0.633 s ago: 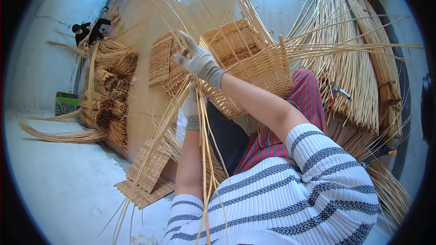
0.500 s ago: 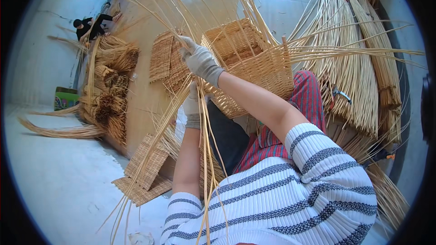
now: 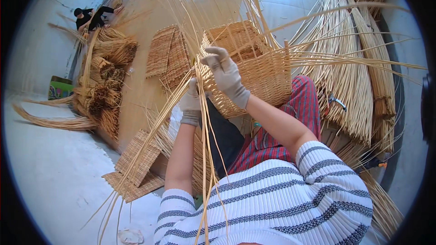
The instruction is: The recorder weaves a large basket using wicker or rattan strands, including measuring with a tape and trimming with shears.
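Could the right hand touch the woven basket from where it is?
Probably yes: the right hand overlaps the basket in this view, and nothing solid seems to stand between them, though loose canes hang nearby.

Floor (image 3: 45, 163): pale, around me.
Tan strip (image 3: 136, 95): bears flat woven panels (image 3: 159, 52).
Cane bundles (image 3: 104, 86): on my left.
Long sheaves (image 3: 347, 81): on my right.
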Available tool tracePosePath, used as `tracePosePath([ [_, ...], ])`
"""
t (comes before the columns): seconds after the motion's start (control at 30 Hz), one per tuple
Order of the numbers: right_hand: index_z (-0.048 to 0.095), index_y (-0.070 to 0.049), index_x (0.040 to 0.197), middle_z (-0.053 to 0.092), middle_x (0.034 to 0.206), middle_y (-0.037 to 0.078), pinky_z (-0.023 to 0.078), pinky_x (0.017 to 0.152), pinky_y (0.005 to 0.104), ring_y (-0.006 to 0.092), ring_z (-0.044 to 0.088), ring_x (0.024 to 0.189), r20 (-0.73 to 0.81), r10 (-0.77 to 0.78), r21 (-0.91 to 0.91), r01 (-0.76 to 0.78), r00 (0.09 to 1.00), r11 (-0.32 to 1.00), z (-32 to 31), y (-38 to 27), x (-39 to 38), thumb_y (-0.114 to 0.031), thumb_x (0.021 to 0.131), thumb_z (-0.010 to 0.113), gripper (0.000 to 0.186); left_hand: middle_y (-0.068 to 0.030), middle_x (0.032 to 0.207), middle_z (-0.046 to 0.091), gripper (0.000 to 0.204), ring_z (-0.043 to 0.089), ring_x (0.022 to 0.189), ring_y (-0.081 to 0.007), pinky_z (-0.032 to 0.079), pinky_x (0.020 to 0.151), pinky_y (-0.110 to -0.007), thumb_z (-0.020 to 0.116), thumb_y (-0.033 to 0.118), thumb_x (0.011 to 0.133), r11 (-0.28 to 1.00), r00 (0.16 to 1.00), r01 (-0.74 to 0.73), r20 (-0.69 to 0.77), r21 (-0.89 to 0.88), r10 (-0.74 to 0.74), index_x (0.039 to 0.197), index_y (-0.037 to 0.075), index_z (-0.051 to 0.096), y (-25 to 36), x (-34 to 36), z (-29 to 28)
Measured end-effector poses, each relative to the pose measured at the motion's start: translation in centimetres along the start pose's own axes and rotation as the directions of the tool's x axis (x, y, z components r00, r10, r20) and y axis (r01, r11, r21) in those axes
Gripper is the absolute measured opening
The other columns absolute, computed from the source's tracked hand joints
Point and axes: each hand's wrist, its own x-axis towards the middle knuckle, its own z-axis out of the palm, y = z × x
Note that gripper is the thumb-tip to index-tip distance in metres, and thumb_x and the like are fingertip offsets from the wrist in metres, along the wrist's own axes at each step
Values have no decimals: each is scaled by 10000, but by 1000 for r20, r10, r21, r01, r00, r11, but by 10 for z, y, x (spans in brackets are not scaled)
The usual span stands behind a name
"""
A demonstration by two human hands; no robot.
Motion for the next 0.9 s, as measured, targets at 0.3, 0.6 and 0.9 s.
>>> tracePosePath([
  [0.3, 637, -58, 1060, 694, 948, 51, 596, 877, 369, 191, 705, 899, -38, 554, 259, -527, 832, 810, -94, -4, 5, -223, 1029, 604, 171, -132, 995, 704, 591, 695, 858, -380, 524, 687, -463, 735, 424, 871, 995, 994, 84, 67, 45, -87, 1377, 249, 484, 7, -6, -20],
  [0.6, 641, -98, 1116, 705, 966, 23, 556, 686, 273, 117, 673, 826, -313, 334, 26, -343, 889, 939, -101, -17, -20, -150, 992, 662, 136, -150, 1056, 710, 563, 707, 911, -293, 567, 788, -410, 607, 205, 996, 862, 974, 215, 40, -460, -222, 1509, 129, 389, 78, 40, 28],
  [0.9, 314, -118, 1556, 605, 1384, 143, 557, 935, 330, 243, 669, 1098, 107, 207, -624, -96, 973, 775, -10, -48, 94, 74, 874, 557, 749, 3, 733, 510, 124, 578, 493, -120, 532, 401, -286, 620, 106, 970, 347, 827, 454, 243, -821, -506, 968, 88, 497, 93, 50, 36],
])
